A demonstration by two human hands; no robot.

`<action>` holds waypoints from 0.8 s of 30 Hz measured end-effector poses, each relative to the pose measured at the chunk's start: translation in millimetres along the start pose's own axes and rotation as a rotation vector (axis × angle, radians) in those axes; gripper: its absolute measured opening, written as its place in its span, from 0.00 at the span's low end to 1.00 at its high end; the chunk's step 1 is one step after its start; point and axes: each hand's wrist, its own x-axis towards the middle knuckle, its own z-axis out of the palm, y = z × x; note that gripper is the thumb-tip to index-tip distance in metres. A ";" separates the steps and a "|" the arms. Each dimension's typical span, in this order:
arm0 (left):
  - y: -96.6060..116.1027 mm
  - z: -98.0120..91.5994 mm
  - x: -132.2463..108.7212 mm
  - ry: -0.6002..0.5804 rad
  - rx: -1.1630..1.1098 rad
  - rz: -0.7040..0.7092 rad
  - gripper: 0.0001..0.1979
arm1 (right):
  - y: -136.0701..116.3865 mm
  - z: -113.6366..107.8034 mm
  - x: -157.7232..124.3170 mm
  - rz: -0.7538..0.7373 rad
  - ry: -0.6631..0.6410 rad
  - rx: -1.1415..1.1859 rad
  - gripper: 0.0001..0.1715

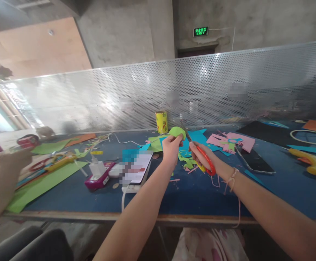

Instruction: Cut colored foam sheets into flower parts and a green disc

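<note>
My left hand pinches a piece of light green paper with a rounded edge, held above the table. In my right hand is a pair of scissors with orange-red handles; their blades point up and away, right beside the green paper. Whether the blades touch the paper I cannot tell. Beneath both hands lie green paper scraps and blue paper. To the right of them is cut pink paper with blue and green bits on it.
A phone leans on a white stand left of my forearm, near a purple power strip. A yellow roll stands by the perforated metal screen. Rightward lie a dark phone and a yellow glue gun. Another person's arm is at left.
</note>
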 end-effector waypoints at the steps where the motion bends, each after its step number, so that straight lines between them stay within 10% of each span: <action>1: 0.2 0.1 -0.1 0.002 -0.001 -0.003 0.13 | 0.6 -0.4 0.1 -0.006 0.001 -0.012 0.26; 24: 1.6 -0.6 -0.4 -0.028 0.000 0.016 0.12 | 11.9 -3.9 5.1 -0.054 0.005 -0.082 0.26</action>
